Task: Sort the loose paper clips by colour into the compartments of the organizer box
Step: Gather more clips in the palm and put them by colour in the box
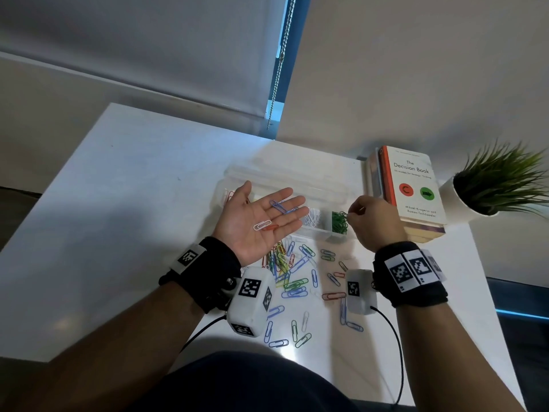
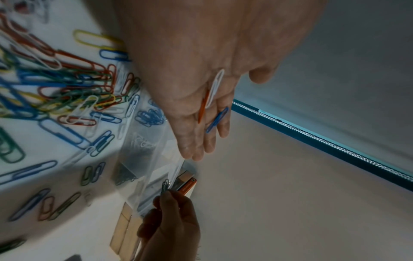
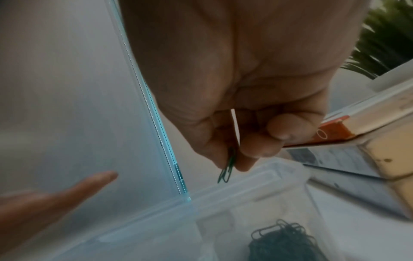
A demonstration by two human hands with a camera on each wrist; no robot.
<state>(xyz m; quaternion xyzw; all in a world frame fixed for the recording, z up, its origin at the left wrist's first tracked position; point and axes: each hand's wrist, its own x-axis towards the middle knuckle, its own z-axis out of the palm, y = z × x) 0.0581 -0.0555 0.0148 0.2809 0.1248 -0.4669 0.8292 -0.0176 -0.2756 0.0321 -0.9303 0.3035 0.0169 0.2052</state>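
A thin green wire paper clip [image 3: 226, 169] is pinched at the fingertips of the right hand [image 1: 375, 223], hanging long axis down, directly above the end compartment already holding a heap of green clips [image 1: 339, 222] in the clear plastic organizer box [image 1: 315, 233]; a short drop is judged to be all that is left for this clip; the right hand is plainly the nearer one to that bin. The left hand [image 1: 258, 221] is held flat, palm up, fingers extended over the box's middle, carrying a blue clip [image 1: 279, 206] across the fingers, a white clip [image 1: 262, 226] and a red clip [image 1: 271, 227] lower on the palm. A white-clip compartment [image 1: 312, 217] is seen just left of the green one. A mixed-colour scatter of loose clips [image 1: 292, 278] is spread on the white tabletop [image 1: 118, 203] just in front of the box. Stacked books [image 1: 411, 188] and a potted grass plant [image 1: 487, 185] are set to the right; a roller blind with bead chain [image 1: 280, 55] is behind.
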